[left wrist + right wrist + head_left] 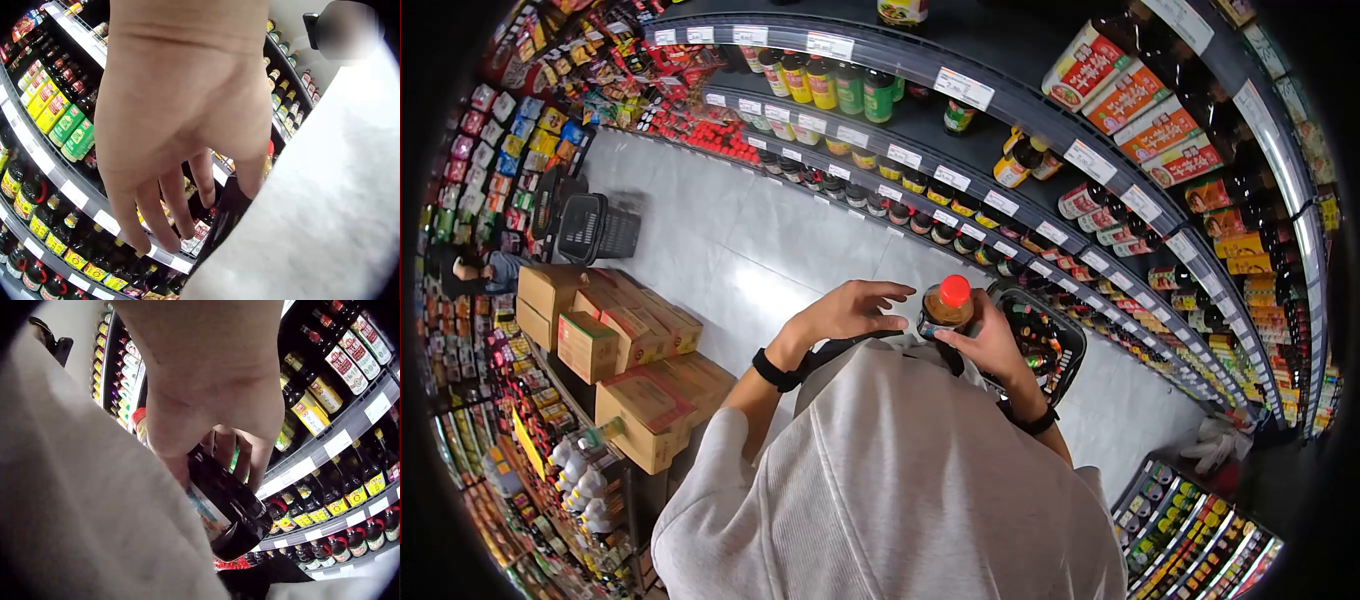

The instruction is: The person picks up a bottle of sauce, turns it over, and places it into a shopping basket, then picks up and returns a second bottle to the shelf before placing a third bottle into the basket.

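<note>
Right hand (990, 345) gripped a dark bottle (946, 308) with red cap; left hand (850, 310) hovered beside it, fingers spread, holding nothing; basket (1068, 338) beneath.

Cardboard boxes (590, 345) sit stacked left of shelves (900, 62) full of sauce bottles (832, 86).

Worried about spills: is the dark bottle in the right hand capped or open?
Capped: a red cap sits on the dark brown bottle the right hand grips.
</note>
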The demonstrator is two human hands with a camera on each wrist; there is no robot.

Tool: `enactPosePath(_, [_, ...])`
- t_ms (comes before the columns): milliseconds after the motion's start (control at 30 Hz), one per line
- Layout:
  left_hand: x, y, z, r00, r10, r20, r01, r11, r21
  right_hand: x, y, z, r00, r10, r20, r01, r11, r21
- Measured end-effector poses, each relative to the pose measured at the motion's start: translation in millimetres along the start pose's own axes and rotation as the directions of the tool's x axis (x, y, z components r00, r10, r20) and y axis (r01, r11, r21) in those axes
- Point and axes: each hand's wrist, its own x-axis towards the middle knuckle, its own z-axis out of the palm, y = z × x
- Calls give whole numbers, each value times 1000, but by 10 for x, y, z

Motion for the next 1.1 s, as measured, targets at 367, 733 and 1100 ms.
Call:
enactPosePath(367, [165,407,162,992,127,-11,-126,988,85,-53,3,42,996,26,90,-13,989,-145])
enactPosePath(733, [231,393,156,984,170,57,-174,980,97,-144,42,73,998,-28,63,38,986,-160])
enactPosePath(1100, [219,391,164,982,171,76,-179,977,117,-187,44,89,998,-33,50,41,986,-161])
